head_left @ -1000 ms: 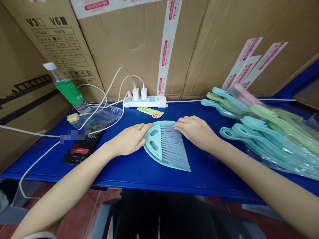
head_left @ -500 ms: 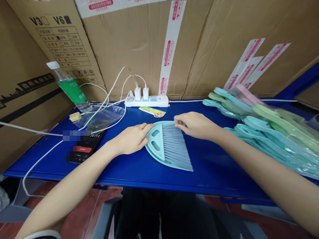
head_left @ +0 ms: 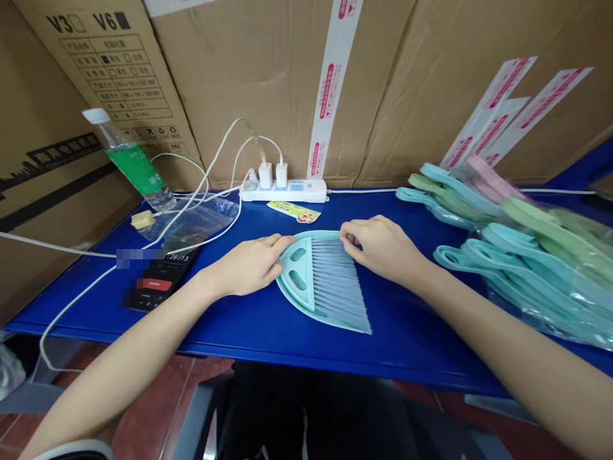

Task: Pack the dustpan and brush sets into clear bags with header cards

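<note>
Grip is loose and half-open on both sides. The left hand [head_left: 246,267] lies palm down, its fingers [head_left: 282,241] curved over the mint-green rim of a plastic broom head [head_left: 295,276]. The right hand [head_left: 380,249] sits at the far edge, its fingertips [head_left: 348,234] touching where the bristles meet the plastic. How firmly either hand holds cannot be told from this view.

The broom head lies flat near the middle of the blue tabletop [head_left: 421,348], with its grey bristles [head_left: 341,284] fanning toward 5 o'clock and two oval slots showing in the plastic.

Corrugated cartons [head_left: 230,83] stand along the tabletop's far side and at its left end, one carrying red-printed packing tape [head_left: 332,83]. At 3 o'clock from the broom head lies a heap of bagged mint, green and pink plastic handles [head_left: 541,255]. At 12 o'clock sits a white power strip [head_left: 282,190] with two white chargers [head_left: 273,174] plugged in, and a small printed card [head_left: 294,212] lies just in front of it. At 10 o'clock stands a green-labelled water bottle [head_left: 131,163], and at 9 o'clock, just beside the left wrist, lies a partly blurred phone [head_left: 158,281].
</note>
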Motion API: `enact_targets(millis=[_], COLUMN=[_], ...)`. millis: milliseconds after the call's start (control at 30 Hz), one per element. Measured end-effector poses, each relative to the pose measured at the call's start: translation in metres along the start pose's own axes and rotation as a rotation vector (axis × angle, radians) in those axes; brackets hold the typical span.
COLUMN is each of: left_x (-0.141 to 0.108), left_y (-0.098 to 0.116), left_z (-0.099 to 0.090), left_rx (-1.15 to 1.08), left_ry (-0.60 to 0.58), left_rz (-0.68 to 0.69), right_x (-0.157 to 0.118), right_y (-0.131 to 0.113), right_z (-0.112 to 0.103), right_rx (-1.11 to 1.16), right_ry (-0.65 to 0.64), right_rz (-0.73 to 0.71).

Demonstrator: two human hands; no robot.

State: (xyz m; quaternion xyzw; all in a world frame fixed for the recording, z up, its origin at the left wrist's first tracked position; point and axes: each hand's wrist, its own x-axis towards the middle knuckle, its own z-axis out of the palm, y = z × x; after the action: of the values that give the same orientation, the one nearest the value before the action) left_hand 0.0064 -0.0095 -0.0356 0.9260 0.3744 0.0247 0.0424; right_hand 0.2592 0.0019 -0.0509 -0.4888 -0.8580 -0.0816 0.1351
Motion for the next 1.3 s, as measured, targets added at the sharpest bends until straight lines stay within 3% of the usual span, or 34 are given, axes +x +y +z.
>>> enact_targets(millis=[500,800,1300], left_x=[0.000,-0.001,-0.001], left_y=[-0.004,-0.004,-0.004], left_z=[-0.001,-0.001,-0.001], left_rx=[-0.040,-0.020,-0.011], left_ry=[-0.007,-0.006,-0.007], left_rz=[-0.002,0.013,0.013], right_x=[-0.003,-0.001,0.001], right_y=[0.009,0.004,0.001], right_z=[-0.003,0.007,0.008], right_rx=[-0.029,0.135,0.157], right_ry=[-0.016,0.065,0.064], right_rz=[0.101,-0.080,0.030])
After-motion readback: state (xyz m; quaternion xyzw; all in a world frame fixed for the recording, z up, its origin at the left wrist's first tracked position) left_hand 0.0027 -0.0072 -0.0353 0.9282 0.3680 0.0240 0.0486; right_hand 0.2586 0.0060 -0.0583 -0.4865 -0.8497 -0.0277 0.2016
